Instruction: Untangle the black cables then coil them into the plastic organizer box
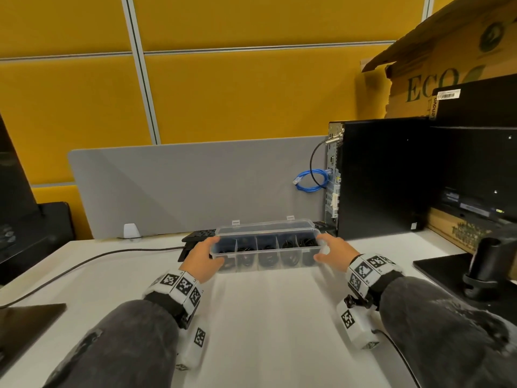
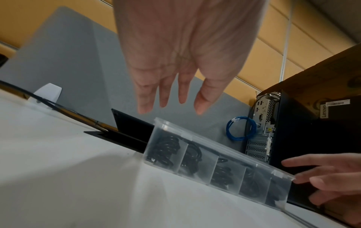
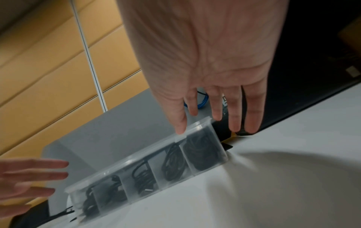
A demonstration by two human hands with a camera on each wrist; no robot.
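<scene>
Organizer box (image 1: 265,247) of coiled black cables (image 1: 288,243) sits between open left hand (image 1: 202,257) and open right hand (image 1: 334,253).

Clear box (image 1: 268,233), black cables (image 1: 288,243) coiled inside. White worktop (image 1: 265,317), grey divider (image 1: 195,186), mustard-yellow wall (image 1: 237,93). Blue cable (image 1: 312,180) beside the black tower (image 1: 386,177). Dark grey sleeves (image 1: 134,340), black-and-white checker tags on wristbands (image 1: 181,285).
</scene>
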